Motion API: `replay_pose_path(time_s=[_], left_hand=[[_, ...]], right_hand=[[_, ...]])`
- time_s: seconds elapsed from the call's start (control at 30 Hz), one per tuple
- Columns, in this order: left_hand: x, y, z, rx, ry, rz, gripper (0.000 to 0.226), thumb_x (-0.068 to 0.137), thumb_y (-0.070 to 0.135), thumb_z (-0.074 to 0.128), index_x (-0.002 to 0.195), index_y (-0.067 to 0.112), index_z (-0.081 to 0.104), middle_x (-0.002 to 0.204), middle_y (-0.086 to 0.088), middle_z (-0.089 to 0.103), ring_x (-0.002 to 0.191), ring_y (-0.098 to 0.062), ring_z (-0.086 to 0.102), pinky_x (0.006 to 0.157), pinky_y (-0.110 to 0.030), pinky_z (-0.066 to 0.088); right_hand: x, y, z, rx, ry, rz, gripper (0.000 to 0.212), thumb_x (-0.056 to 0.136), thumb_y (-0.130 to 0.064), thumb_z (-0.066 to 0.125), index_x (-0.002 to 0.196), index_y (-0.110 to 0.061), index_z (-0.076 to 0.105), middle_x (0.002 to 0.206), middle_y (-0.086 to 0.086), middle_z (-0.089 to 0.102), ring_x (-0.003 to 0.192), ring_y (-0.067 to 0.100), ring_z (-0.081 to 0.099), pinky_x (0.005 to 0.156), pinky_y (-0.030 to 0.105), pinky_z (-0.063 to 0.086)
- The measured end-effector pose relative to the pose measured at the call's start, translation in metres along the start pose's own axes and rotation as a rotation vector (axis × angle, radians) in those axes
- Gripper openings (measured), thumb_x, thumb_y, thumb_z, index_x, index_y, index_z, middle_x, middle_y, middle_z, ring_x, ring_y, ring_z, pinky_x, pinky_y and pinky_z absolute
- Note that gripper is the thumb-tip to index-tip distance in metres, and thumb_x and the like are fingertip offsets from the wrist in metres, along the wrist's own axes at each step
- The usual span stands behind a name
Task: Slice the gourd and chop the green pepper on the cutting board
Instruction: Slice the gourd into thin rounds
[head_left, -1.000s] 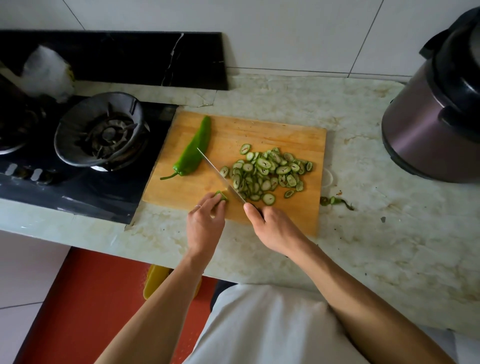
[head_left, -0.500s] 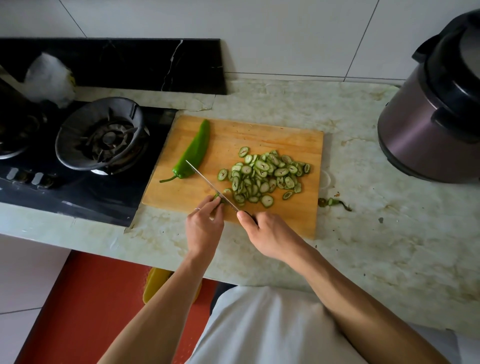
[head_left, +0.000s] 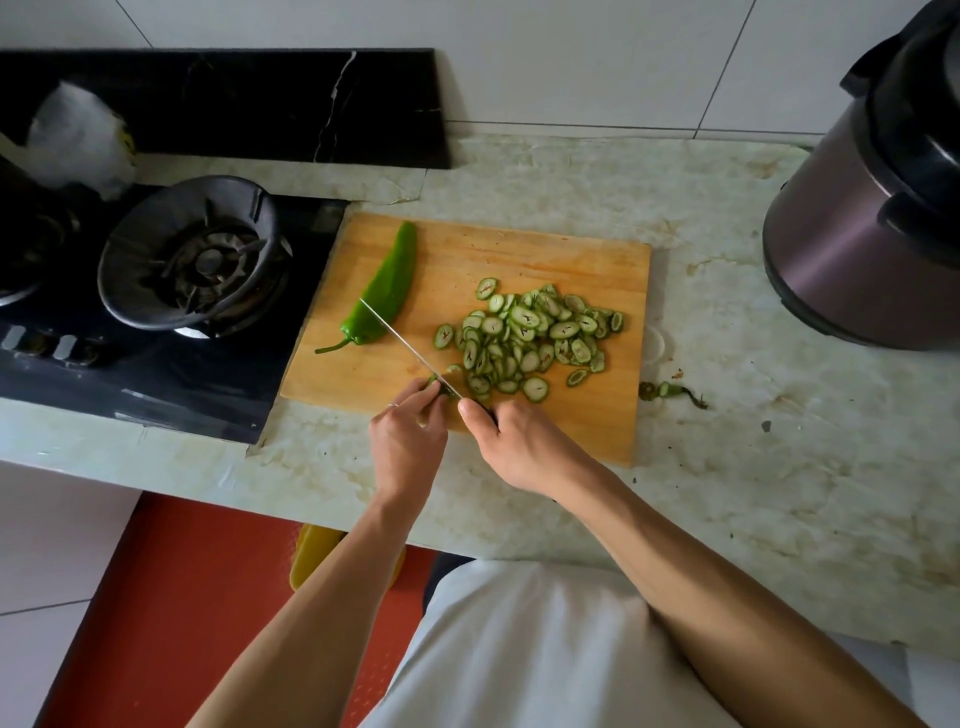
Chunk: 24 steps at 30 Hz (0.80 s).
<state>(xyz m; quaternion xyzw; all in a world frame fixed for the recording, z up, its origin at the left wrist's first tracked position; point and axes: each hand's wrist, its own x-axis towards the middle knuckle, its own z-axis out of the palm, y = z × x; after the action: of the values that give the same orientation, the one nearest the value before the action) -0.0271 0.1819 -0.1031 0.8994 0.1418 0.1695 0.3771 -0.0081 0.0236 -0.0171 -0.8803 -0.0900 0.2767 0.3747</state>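
While the left hand (head_left: 408, 447) pinches the last stub of gourd (head_left: 435, 383) between its fingertips near the front edge of the cutting board (head_left: 519, 249), the right hand (head_left: 519, 449) is wrapped round the handle of the knife (head_left: 410, 349), forefinger laid along the top. Its blade runs up and away from that grip toward the left, and comes down right against the stub, just ahead of the pinching fingertips. So little gourd is left that, by my judgement, one or two cuts remain before the fingers are in the way.

Beyond the knife grip and to its right lies the heap of gourd slices (head_left: 530, 332), the nearest of them just beside the blade. The green pepper (head_left: 387, 291) lies whole and uncut, beyond and to the left of both hands, its long axis pointing away from the person with the stem end nearer. The blade's tip overlaps its lower part in this view; whether it touches I cannot tell. The left hand is the nearer one to draw the pepper in under the knife, which would call for turning it crosswise to the blade.
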Motion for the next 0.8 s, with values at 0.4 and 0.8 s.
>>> replay_pose_path(time_s=[0.4,0.8], left_hand=[[0.002,0.004,-0.003,0.006,0.010,-0.014,0.019,0.088,0.012,0.072,0.106,0.011,0.079,0.110,0.007,0.074,0.085,-0.007,0.071,0.083,-0.030,0.058],[0.002,0.008,-0.007,0.007,-0.018,0.048,0.018,0.088,0.006,0.069,0.102,0.011,0.079,0.105,0.011,0.074,0.080,-0.007,0.069,0.077,-0.030,0.058]], right_hand=[[0.002,0.002,0.000,0.020,-0.020,0.027,0.061,0.102,-0.057,0.032,0.061,-0.015,0.049,0.060,0.003,0.056,0.056,0.017,0.055,0.051,0.028,0.035],[0.001,0.001,0.006,-0.009,0.002,0.009,0.062,0.102,-0.056,0.030,0.070,-0.009,0.055,0.072,0.010,0.061,0.072,0.028,0.062,0.063,0.031,0.042]])
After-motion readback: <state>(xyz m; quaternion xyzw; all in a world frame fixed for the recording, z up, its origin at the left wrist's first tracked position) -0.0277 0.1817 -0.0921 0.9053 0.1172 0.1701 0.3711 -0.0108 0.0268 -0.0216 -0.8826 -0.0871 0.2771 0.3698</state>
